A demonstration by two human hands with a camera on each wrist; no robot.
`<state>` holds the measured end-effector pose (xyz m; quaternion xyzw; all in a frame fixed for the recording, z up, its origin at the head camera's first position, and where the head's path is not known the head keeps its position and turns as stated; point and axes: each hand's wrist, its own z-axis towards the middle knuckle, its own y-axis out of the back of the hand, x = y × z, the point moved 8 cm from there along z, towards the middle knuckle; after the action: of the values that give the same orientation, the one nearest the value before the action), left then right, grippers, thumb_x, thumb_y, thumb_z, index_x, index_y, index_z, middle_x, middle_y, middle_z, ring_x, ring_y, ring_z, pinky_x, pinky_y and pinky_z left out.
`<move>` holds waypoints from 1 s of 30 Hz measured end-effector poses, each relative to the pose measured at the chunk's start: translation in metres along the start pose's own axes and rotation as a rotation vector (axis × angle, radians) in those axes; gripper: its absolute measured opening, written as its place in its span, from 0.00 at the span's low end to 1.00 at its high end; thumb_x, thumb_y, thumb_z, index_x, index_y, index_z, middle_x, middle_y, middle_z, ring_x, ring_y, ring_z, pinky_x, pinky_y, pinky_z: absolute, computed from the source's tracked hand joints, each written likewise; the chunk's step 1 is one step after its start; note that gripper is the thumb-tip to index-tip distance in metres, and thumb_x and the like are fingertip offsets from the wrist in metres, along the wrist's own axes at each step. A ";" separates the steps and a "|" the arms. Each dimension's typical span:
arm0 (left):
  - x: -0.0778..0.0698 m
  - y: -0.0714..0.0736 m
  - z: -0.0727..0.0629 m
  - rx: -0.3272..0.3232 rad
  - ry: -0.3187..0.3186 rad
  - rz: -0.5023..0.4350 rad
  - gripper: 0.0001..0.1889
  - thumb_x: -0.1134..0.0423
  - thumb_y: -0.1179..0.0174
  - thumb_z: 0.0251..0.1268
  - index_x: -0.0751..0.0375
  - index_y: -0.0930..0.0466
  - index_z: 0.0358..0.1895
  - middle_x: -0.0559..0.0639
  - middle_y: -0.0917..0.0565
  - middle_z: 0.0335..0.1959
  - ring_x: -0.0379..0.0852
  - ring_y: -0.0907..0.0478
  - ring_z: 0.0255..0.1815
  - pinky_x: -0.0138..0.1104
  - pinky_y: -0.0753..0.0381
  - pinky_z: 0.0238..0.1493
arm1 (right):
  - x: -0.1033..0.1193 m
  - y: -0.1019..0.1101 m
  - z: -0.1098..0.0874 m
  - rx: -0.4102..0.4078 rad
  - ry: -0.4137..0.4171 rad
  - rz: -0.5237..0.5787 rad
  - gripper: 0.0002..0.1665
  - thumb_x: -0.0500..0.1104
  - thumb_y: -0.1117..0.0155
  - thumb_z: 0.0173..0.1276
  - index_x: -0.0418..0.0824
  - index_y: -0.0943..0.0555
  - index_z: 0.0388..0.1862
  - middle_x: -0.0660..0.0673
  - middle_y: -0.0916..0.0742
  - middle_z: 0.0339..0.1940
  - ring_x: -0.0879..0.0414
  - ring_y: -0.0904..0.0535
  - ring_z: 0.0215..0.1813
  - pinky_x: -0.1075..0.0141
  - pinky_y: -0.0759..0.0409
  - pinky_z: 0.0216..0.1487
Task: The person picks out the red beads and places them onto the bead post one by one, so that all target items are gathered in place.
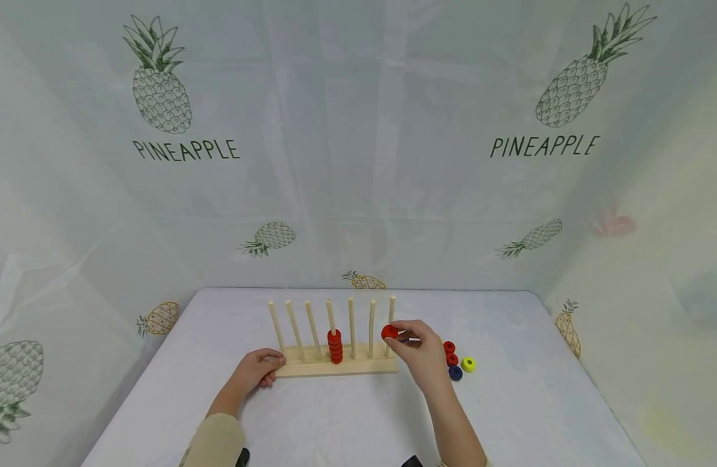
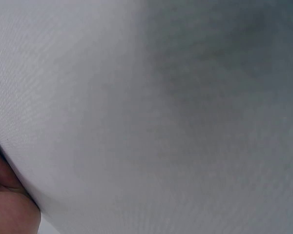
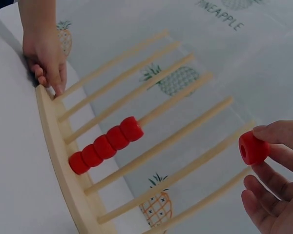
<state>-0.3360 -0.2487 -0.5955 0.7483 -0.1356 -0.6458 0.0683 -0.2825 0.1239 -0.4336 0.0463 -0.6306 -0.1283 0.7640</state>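
Observation:
A wooden peg stand (image 1: 352, 368) with several upright pegs stands on the table. A stack of several red beads (image 1: 335, 347) fills the lower part of its middle peg. My left hand (image 1: 257, 370) holds the left end of the stand's base, fingers on top of the end in the right wrist view. Between thumb and fingertips, my right hand (image 1: 424, 355) pinches one red bead (image 3: 253, 147), its hole showing. That bead is in the air by the rightmost pegs, overlapping the last one in the head view. The left wrist view shows mostly blurred white cloth and a bit of hand (image 2: 12, 209).
To the right of the stand, partly behind my right hand, lie loose red beads (image 1: 451, 359), a dark blue bead (image 1: 455, 373) and a yellow bead (image 1: 468, 364). A pineapple-print curtain (image 1: 358, 162) hangs behind and beside the white table (image 1: 335, 421).

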 end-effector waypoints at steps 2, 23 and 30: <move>0.000 0.000 0.000 0.001 -0.004 -0.004 0.18 0.61 0.36 0.67 0.74 0.22 0.51 0.49 0.23 0.16 0.37 0.28 0.13 0.27 0.28 0.17 | 0.004 -0.004 0.001 0.006 0.011 -0.015 0.15 0.37 0.26 0.59 0.41 0.14 0.47 0.47 0.16 0.43 0.49 0.21 0.45 0.70 0.21 0.42; -0.007 0.000 -0.006 -0.015 0.009 -0.026 0.17 0.63 0.37 0.67 0.75 0.22 0.51 0.49 0.24 0.16 0.37 0.29 0.13 0.27 0.29 0.17 | 0.042 -0.034 0.009 0.079 0.162 0.000 0.14 0.37 0.25 0.59 0.42 0.14 0.44 0.49 0.17 0.43 0.49 0.21 0.45 0.60 0.20 0.47; -0.003 0.000 -0.002 -0.021 0.012 -0.009 0.17 0.62 0.36 0.67 0.73 0.21 0.50 0.49 0.23 0.16 0.37 0.28 0.13 0.27 0.28 0.17 | 0.052 -0.040 0.011 0.082 0.193 -0.001 0.13 0.37 0.25 0.59 0.43 0.14 0.43 0.50 0.16 0.42 0.52 0.21 0.44 0.56 0.20 0.49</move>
<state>-0.3345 -0.2483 -0.5921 0.7519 -0.1250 -0.6430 0.0744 -0.2895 0.0733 -0.3911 0.0900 -0.5587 -0.0977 0.8186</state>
